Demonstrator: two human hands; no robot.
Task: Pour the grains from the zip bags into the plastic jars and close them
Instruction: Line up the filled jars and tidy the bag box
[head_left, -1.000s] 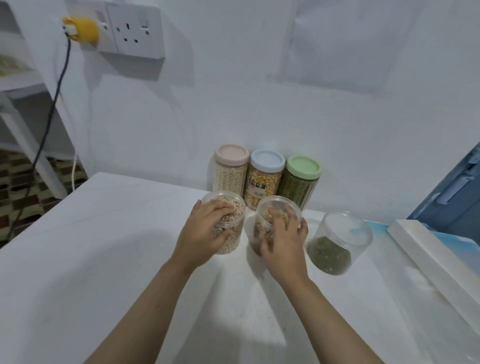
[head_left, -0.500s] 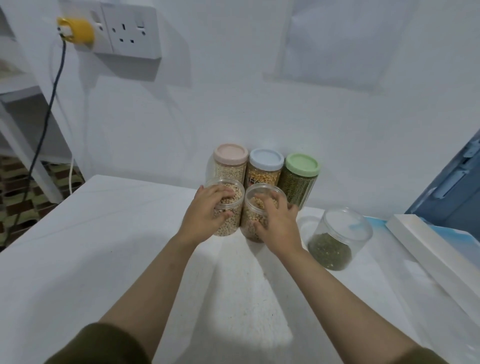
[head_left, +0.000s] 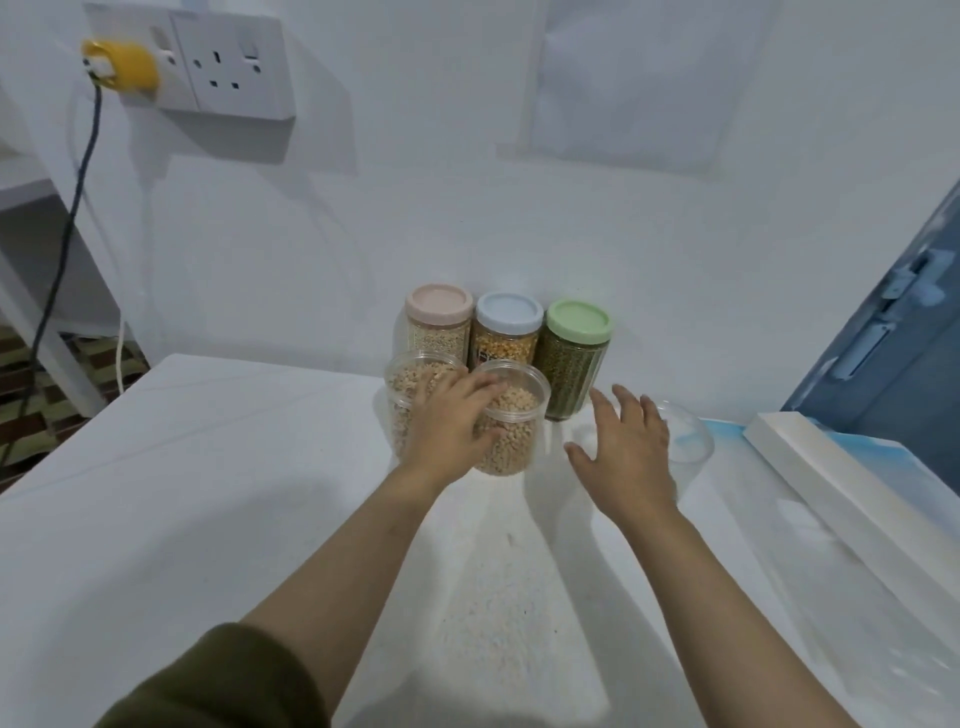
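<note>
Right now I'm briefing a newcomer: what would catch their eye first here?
Three tall jars with pink, blue and green lids stand against the wall. In front, the left hand rests on two clear grain tubs, while the right hand spreads open before a third clear tub.

The person is wearing a dark olive-green sleeve (head_left: 223, 680) on the left arm, pushed up above the forearm. Both forearms are showing bare, and the left hand (head_left: 447, 426) and right hand (head_left: 631, 452) are wearing nothing.
</note>
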